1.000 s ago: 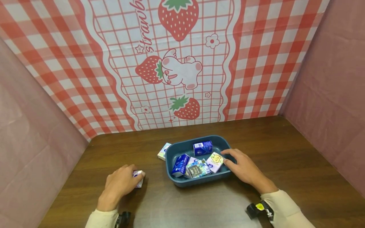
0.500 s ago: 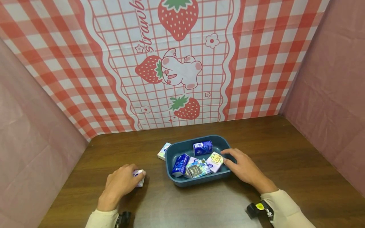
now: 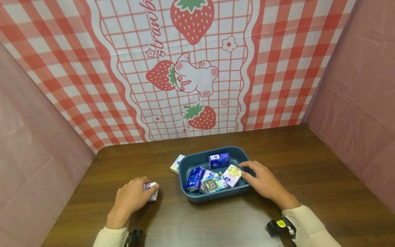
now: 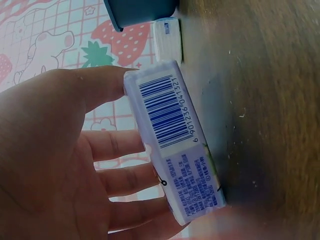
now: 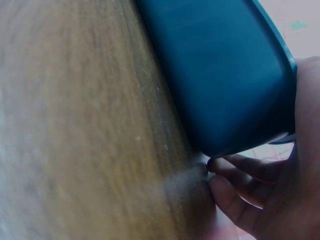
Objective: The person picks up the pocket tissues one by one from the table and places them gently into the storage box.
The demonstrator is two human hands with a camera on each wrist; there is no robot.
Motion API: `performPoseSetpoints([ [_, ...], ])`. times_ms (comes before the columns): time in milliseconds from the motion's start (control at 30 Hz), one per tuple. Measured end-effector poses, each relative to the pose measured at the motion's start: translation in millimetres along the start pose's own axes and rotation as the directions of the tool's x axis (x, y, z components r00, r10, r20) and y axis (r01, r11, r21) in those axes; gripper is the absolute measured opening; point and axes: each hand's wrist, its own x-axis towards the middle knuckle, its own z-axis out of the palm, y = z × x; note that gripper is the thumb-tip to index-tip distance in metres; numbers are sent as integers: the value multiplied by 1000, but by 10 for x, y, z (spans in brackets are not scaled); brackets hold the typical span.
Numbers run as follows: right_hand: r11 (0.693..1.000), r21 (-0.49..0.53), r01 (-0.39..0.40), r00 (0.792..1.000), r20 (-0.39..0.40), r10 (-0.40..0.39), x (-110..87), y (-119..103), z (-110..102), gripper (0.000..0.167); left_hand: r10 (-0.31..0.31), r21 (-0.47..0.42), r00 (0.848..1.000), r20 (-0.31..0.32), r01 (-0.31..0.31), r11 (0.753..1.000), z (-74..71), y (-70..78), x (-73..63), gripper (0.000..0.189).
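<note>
My left hand (image 3: 131, 197) grips a small lilac-and-white pocket tissue pack (image 3: 152, 192) close over the table, left of the bin. In the left wrist view the pack's barcode side faces the camera, thumb at one end and fingers along its side. My right hand (image 3: 262, 180) holds the right end of a dark blue plastic bin (image 3: 213, 196), thumb and forefinger over the rim, the other fingers outside against the wall. Inside lie a blue tissue pack (image 3: 195, 179), another blue pack (image 3: 219, 160), a yellow-and-lilac pack (image 3: 232, 175) and a floral pack with a grey label (image 3: 214, 184).
A white tissue pack (image 3: 176, 164) lies on the wooden table (image 3: 191, 223) against the bin's left back corner. A checked strawberry cloth (image 3: 197, 75) hangs behind the table. Pink cloth walls (image 3: 355, 103) close off both sides.
The tissue pack in my left hand has shifted slightly up and to the right. My right hand and the bin stay as they were.
</note>
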Motion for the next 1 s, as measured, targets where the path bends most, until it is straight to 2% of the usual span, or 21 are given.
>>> performPoseSetpoints([
  [1000, 1000, 4, 7, 1000, -1, -7, -1, 4, 2, 33, 0, -36, 1000, -29, -1, 999, 31, 37, 28, 41],
])
